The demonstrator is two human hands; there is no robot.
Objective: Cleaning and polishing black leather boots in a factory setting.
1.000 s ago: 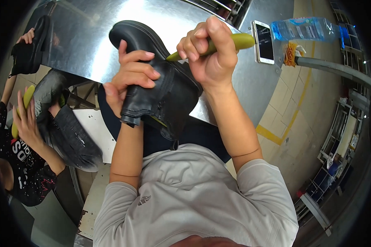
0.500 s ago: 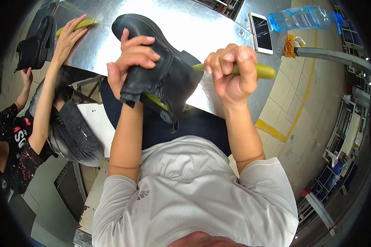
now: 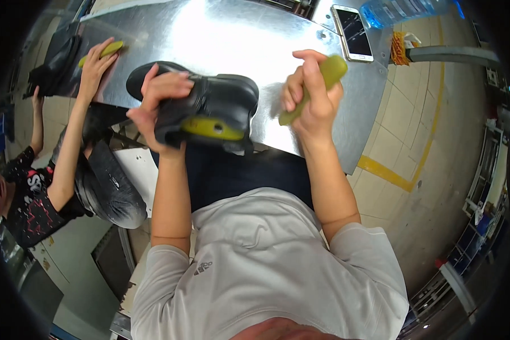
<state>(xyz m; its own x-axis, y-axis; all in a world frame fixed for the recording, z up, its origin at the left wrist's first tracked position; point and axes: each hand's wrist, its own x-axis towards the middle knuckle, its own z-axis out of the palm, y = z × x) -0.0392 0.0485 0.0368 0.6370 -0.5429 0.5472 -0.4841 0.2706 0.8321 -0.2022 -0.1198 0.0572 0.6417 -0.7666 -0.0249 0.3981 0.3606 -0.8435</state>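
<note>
A black ankle boot (image 3: 229,93) hangs over the near edge of the metal table, tipped so its toe points left and its opening faces me. My left hand (image 3: 163,97) is wrapped round its front part. Inside the opening shows a yellow-green shoe last (image 3: 207,127) with a hole in it. To the right, apart from the boot, my right hand (image 3: 316,101) closes round a yellow-green tapered tool (image 3: 332,70), held at a steep slant. The tool's exact kind cannot be made out.
The shiny metal table (image 3: 277,34) lies in front. A phone (image 3: 354,35) and a water bottle (image 3: 399,12) are at its right. A metal bar (image 3: 459,55) juts out there. On the left, a co-worker's hand (image 3: 96,65) holds a yellow-green piece (image 3: 110,49) near another black boot (image 3: 59,56).
My left hand has rolled the boot and lowered its toe, exposing more of the last. My right hand has drawn away from the boot, and its tool has swung from nearly level to steep.
</note>
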